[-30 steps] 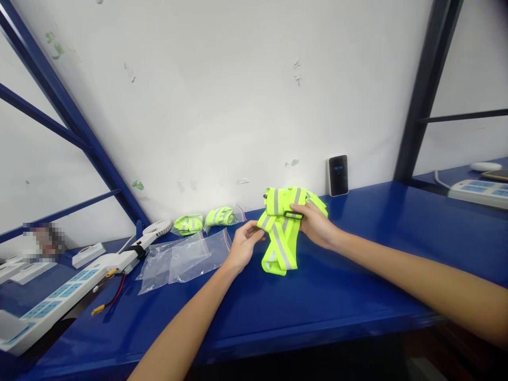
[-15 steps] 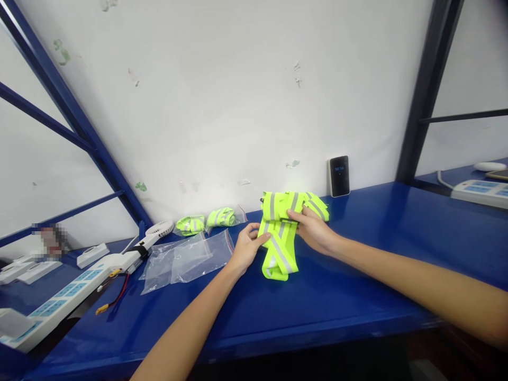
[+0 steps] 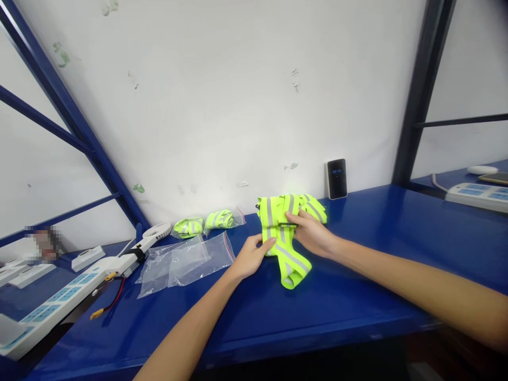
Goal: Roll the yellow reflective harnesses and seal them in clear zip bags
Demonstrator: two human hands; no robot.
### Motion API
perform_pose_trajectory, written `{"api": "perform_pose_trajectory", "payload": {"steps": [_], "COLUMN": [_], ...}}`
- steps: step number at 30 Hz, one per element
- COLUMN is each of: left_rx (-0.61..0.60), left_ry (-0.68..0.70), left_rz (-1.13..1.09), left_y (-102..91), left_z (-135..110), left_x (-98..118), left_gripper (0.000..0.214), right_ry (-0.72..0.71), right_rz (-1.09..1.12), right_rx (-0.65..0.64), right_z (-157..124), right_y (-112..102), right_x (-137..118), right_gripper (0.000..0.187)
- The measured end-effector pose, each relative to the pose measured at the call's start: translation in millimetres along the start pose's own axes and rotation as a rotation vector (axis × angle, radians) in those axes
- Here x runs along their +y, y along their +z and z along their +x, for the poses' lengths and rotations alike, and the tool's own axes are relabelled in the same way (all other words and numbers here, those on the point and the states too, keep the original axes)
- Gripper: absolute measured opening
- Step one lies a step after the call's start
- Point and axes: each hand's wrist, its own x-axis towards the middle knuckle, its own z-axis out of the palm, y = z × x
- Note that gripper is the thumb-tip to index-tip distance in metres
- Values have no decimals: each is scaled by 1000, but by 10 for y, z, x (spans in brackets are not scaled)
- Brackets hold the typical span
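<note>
A neon-yellow reflective strap vest (image 3: 286,227) with grey stripes lies bunched on the blue shelf (image 3: 357,286). My left hand (image 3: 252,256) pinches its lower left edge, thumb on top. My right hand (image 3: 311,233) grips the folded upper part near a dark buckle, fingers curled over the straps. A loose loop of the vest hangs down toward me between both hands.
Clear zip bags (image 3: 186,259) lie left of my hands. Two bagged rolled vests (image 3: 204,222) sit by the wall. A white handheld fan (image 3: 153,235), power strips (image 3: 59,301) and a red wire are at the left. A black phone (image 3: 336,178) leans on the wall; a dark post (image 3: 416,106) stands at right.
My left hand has closed in on the vest and taken hold of its edge. The hanging loop has swung to the right. My right hand stays gripping the top.
</note>
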Motion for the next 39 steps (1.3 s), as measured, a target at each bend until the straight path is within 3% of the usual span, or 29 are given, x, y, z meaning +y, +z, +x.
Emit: {"api": "perform_pose_trajectory", "payload": {"steps": [7, 13, 20, 24, 28, 32, 35, 39], "left_rx": [8, 7, -17, -113, -100, -85, -41, 20], "left_ry": [-47, -47, -137, -193, -201, -216, -231, -233], "left_rz": [-36, 58, -381, -380, -353, -434, -481, -532], "left_y": [18, -16, 49, 69, 71, 80, 95, 120], "left_z": [-1, -7, -16, -20, -14, -40, -63, -54], "left_x": [9, 6, 57, 45, 27, 37, 29, -19], "left_gripper": [41, 42, 54, 45, 43, 42, 45, 45], "right_ry": [-51, 48, -31, -81, -268, -347, -364, -361], "right_rz": [-5, 80, 89, -27, -290, -515, -672, -742], "right_rx": [21, -124, -151, -60, -25, -176, -319, -406], "right_z": [-25, -48, -31, 9, 57, 56, 46, 15], "right_y": [38, 63, 68, 26, -76, -164, -209, -218], "right_x": [47, -27, -95, -9, 85, 34, -41, -90], "right_gripper": [21, 20, 20, 24, 38, 56, 48, 35]}}
